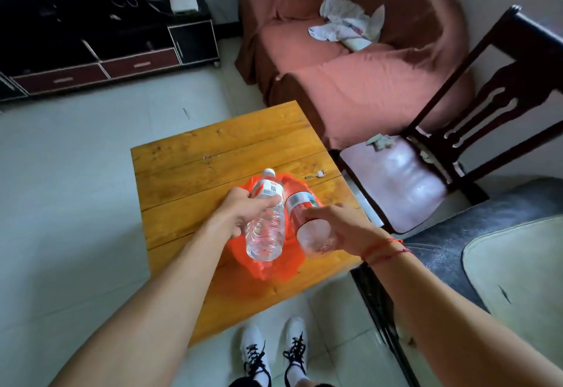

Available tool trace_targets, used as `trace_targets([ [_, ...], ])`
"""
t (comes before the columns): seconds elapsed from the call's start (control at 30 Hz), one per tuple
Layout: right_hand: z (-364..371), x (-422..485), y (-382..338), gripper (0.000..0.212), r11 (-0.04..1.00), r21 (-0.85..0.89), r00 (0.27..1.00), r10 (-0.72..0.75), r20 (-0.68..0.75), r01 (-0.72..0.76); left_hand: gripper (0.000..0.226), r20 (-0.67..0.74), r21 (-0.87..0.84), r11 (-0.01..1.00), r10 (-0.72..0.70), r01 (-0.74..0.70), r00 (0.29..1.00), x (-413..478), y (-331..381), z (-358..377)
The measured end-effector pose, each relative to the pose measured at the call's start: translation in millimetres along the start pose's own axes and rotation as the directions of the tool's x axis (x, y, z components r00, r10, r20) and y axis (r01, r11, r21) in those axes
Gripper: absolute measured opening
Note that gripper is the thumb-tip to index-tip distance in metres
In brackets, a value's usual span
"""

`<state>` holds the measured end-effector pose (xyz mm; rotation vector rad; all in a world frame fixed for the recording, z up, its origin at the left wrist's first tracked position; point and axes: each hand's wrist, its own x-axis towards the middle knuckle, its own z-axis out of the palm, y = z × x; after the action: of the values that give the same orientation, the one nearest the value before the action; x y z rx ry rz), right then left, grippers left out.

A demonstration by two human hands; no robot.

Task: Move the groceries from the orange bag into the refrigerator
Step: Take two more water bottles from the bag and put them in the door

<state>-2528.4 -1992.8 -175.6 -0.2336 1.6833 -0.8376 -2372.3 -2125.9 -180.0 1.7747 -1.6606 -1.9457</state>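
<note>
Head view, the only one on record.

Progress: early to middle stage, by judgement. Two bottles out of the bag (pixel 274 270) and held in the air just above it; none in the refrigerator yet. No refrigerator anywhere in view, so carrying, opening the door and shelving all left to do.

Left grip (pixel 243 213): fingers curled round the middle of the left bottle (pixel 266 234), clamped on it. Bottle clear, tilted, cap pointing away, base toward the camera.

Right grip (pixel 338 228): curled round the lower part of the right bottle (pixel 300 213), clamped on it. Same tilt, labelled, reddish through the body, possibly only the bag showing through. Bottles side by side, touching or nearly so; cannot tell which.

Bag: orange plastic, slumped on the near part of the desk (pixel 213 149), directly under both bottles. Looks emptied, but middle hidden by bottles and grips; no ruling out more groceries inside.

Counts:
- bottles: 2
- bag: 1
- grips: 2, both occupied
- key (pixel 316 174): 1, on the desk just beyond the bag
- desk: 1
- chair (pixel 396 185): 1, right of the desk
- sofa (pixel 350 88): 1, beyond the desk
- shoes (pixel 254 353): 2, at the bottom edge
</note>
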Motion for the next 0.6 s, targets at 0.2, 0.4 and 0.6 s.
trace_targets([
  [0.2, -2.2, -50.7, -41.3, 0.017, 0.974, 0.026, 0.968, -0.228, 0.102, 0.226, 0.045, 0.054, -0.188, 0.967, 0.184, -0.171, 0.981, -54.4, 43.4, -23.2],
  [0.4, -8.3, -95.0, -104.6, 0.037, 0.874, -0.007, 0.864, -0.478, 0.161, 0.485, 0.063, 0.082, -0.282, 0.877, 0.425, -0.388, 0.901, -102.3, 95.9, -43.7],
  [0.6, -10.9, -149.0, -161.7, 0.038, 0.722, -0.043, 0.723, -0.685, 0.087, 0.690, 0.071, 0.022, -0.250, 0.742, 0.646, -0.622, 0.763, -146.4, 146.2, -70.0],
])
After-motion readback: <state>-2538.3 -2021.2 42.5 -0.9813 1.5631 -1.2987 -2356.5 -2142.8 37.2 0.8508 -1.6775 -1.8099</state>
